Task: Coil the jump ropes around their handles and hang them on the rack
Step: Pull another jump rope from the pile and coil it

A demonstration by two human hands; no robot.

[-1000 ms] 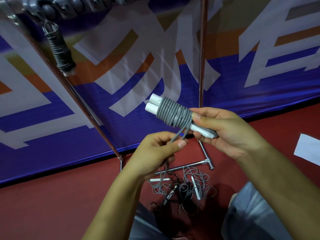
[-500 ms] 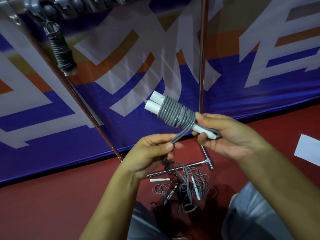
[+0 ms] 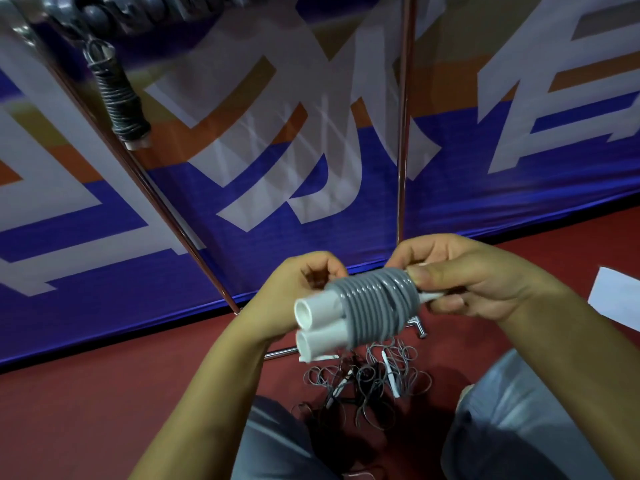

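Right hand (image 3: 474,275) pinches the narrow end of the grey coiled jump rope (image 3: 374,306), held in the air above the floor! Left hand (image 3: 294,292) sits curled behind the coil, its grip hidden. A dark wound rope (image 3: 119,98) hangs from the rack (image 3: 145,8).

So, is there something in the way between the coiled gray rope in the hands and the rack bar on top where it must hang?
Nothing visible blocks it. The gray coiled rope, held by the left hand and right hand, has open space up to the rack bar. A black coiled rope already hangs at the bar's left part.
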